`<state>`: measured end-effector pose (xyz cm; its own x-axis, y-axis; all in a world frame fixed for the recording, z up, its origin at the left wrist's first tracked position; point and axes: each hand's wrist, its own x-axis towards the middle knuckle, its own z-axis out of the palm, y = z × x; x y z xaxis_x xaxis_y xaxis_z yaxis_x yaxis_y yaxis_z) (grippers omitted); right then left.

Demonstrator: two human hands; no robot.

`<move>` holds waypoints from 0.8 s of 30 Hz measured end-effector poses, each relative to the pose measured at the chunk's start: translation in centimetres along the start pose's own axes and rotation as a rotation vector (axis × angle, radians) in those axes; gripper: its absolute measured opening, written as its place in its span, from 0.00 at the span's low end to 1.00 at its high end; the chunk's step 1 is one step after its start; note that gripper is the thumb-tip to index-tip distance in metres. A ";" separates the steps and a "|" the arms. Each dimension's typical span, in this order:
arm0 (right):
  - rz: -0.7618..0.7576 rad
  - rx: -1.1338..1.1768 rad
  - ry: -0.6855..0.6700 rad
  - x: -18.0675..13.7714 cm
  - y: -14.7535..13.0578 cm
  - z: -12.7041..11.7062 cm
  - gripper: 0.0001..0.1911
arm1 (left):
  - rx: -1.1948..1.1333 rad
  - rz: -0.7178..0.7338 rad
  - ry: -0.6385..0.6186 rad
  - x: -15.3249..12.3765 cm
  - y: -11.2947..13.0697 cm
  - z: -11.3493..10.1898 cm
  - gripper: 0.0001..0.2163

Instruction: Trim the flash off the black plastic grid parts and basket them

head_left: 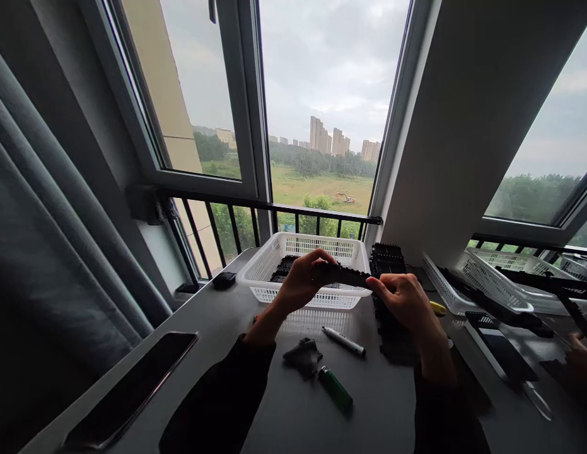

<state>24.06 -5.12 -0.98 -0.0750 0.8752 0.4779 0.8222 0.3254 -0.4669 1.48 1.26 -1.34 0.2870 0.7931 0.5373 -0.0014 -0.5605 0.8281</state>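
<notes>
Both of my hands hold a long black plastic strip level above the dark table. My left hand is closed around its left end, fingers curled over the top. My right hand pinches its right end. Just behind the strip stands a white mesh basket with more black parts inside. A stack of black parts rises to the right of the basket, and more black pieces lie under my right wrist.
On the table lie a white marker, a green lighter, a small black lump, and a phone at the left edge. More white baskets stand at right. Another person's hand shows at far right. A window railing runs behind.
</notes>
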 end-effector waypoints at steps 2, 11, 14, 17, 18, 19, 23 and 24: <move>0.027 -0.029 0.034 0.0 0.0 0.1 0.32 | 0.015 0.010 0.000 -0.1 0.0 0.1 0.10; 0.074 -0.066 0.138 -0.1 1.4 -0.5 0.33 | 0.025 0.047 0.072 0.4 -1.0 -0.9 0.12; 0.068 -0.049 0.166 -0.2 0.7 -0.7 0.33 | 0.056 0.052 0.079 0.3 -1.1 -1.0 0.12; 0.053 -0.024 0.165 -0.1 0.4 -0.4 0.33 | 0.059 0.050 0.061 0.2 -0.7 -0.8 0.10; 0.048 -0.015 0.150 0.0 0.6 -0.3 0.33 | 0.056 0.051 0.053 0.2 -0.6 -0.8 0.10; 0.047 -0.005 0.135 0.1 0.9 -0.2 0.32 | 0.055 0.050 0.045 0.2 -0.5 -0.8 0.10; 0.058 0.030 0.117 0.1 1.8 -0.2 0.34 | 0.082 0.043 0.033 0.3 -0.9 -0.7 0.11; 0.058 0.039 0.124 0.1 1.7 -0.2 0.34 | 0.092 0.039 0.031 0.2 -1.1 -0.7 0.11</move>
<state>25.60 -4.51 -1.59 0.0446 0.8429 0.5362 0.8004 0.2910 -0.5241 0.92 2.22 -2.00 0.2590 0.7764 0.5745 0.0760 -0.6094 0.7892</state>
